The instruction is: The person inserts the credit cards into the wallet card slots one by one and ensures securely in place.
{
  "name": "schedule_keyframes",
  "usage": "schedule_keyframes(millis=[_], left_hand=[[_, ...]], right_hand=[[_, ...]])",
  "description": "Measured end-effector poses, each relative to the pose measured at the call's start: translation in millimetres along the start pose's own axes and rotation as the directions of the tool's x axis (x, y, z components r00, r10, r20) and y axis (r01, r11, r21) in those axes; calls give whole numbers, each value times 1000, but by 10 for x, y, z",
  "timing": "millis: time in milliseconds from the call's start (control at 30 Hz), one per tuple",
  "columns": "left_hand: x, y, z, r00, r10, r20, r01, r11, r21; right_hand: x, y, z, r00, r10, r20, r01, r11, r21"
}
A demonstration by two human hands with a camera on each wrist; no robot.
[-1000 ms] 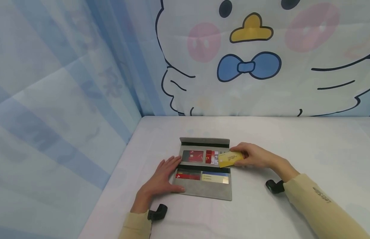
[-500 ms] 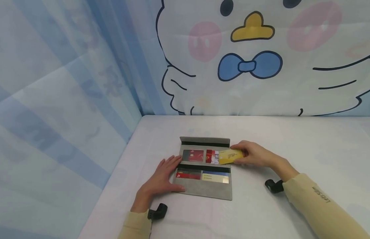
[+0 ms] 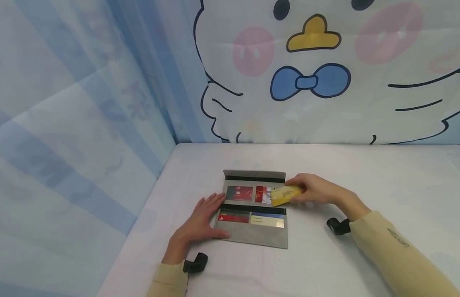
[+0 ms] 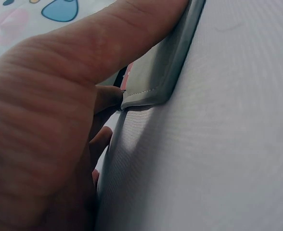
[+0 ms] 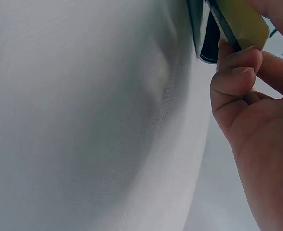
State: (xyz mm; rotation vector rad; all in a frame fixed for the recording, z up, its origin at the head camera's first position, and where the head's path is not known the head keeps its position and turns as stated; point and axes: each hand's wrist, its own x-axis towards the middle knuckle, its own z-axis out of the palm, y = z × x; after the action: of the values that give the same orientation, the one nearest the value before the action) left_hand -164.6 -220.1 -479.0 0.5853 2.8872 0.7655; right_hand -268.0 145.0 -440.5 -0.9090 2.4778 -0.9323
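Observation:
A grey wallet [image 3: 252, 238] lies unfolded on the white-covered table, its top flap tilted up at the back. My left hand [image 3: 200, 220] rests on its left edge with fingers spread and the thumb on the lower panel. Between thumb and fingers, my right hand [image 3: 319, 190] pinches a yellow card [image 3: 285, 195] over the right side of the upper panel. Partly behind it sits a red and white card [image 3: 263, 194]. A dark red card [image 3: 240, 193] fills the upper left slot. In the right wrist view the yellow card [image 5: 242, 21] shows tilted, near the wallet's edge.
The lower panel holds a red card [image 3: 233, 217] on the left and a cream and blue card [image 3: 267, 220] on the right. A cartoon-printed cloth [image 3: 311, 119] hangs behind the table [image 3: 363, 169], and a blue striped cloth [image 3: 85, 165] hangs on the left.
The yellow card has tilted slightly and shifted a little in my right hand over the upper panel. My left hand and the wallet keep their place.

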Motion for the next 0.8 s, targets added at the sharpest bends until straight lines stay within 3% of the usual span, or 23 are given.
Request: schedule_keyframes(millis=[233,500,633,800], left_hand=[[1,-3,4,1000,10,-1,-10,1000,2],[-12,11,-3,1000,-12,4,12,1000,-21],[-13,21,1,1000,-15,7,15,1000,-18],[-12,34,-15,1000,-16,7,16,1000,-18]], right_hand=[[-5,70,96,999,13,-46,-11,999,37],[11,62,148,994,33,-107,-35,999,-17],[-2,67,149,995,58,-76,-58,998,4],[-17,74,122,999,32,-42,-32,999,15]])
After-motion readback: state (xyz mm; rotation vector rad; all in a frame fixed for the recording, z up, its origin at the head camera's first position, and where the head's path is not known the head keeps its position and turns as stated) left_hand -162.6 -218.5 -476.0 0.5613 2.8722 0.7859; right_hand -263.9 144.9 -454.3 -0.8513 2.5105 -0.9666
